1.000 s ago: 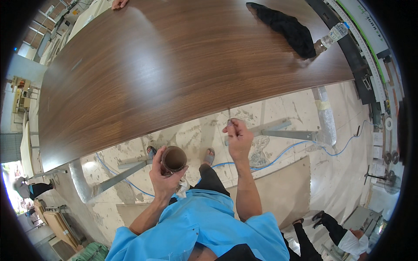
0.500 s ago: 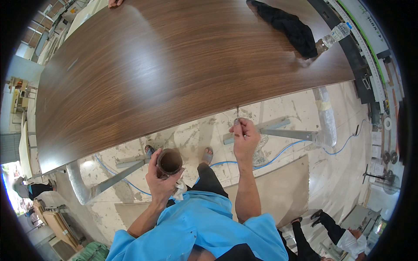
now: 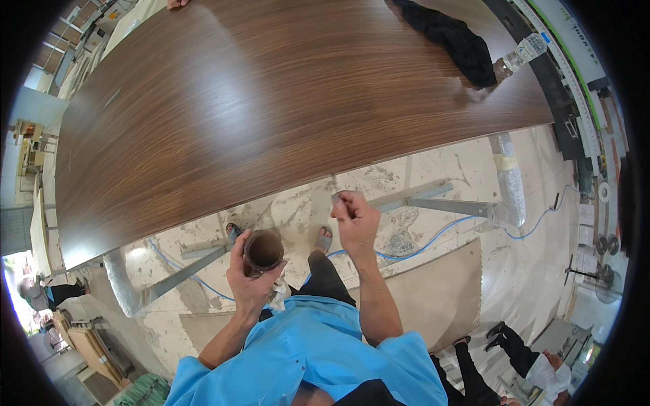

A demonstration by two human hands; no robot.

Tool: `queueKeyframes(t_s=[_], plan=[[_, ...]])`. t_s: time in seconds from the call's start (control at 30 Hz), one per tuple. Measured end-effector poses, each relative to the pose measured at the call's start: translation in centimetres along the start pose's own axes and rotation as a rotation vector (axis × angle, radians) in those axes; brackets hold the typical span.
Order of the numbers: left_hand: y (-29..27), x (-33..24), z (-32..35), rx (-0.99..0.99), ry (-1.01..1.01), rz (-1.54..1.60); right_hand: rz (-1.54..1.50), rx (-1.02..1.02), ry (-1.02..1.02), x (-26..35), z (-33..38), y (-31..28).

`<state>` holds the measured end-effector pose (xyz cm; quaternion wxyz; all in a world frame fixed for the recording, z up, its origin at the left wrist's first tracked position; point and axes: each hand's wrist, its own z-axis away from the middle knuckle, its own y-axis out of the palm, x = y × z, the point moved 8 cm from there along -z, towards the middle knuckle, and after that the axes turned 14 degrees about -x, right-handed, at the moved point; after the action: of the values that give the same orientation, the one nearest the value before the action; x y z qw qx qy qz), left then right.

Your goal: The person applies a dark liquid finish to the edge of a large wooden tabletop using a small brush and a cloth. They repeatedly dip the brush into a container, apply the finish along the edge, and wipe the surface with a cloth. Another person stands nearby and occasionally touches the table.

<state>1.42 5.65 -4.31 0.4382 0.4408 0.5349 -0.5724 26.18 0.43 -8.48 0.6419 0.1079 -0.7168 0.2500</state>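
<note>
My left hand [image 3: 250,287] is wrapped round a brown, open-topped cup [image 3: 264,249] with a dark inside. A crumpled white tissue [image 3: 280,292] hangs beside that palm. My right hand [image 3: 357,223] is closed in a pinch by the near edge of a large brown wood-grain panel [image 3: 271,122]. From its fingertips a thin dark stick-like tool [image 3: 334,181] points up at the panel's edge; most of it is hidden, so its kind and whether it touches cannot be made out.
On the panel lie a black cloth [image 3: 457,40] and a clear plastic bottle [image 3: 527,53]. Another person's hand [image 3: 177,3] rests at the far left edge. Metal legs [image 3: 450,206], a blue hose [image 3: 440,232] and a flat board [image 3: 433,284] are below. People stand at lower right.
My right hand has moved left along the panel's near edge with the thin tool. My left hand and the cup have stayed nearly in place.
</note>
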Motion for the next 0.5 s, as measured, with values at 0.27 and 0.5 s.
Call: queueKeyframes(t_s=[0.27,0.5], plan=[[-0.7,0.3,0.0,-0.046,-0.003,-0.015,-0.069,-0.149,0.064,-0.7,-0.4,-1.1],[-1.4,0.6,-0.1,-0.062,-0.047,0.069,-0.162,0.015,0.036,0.2,2.8,2.6]])
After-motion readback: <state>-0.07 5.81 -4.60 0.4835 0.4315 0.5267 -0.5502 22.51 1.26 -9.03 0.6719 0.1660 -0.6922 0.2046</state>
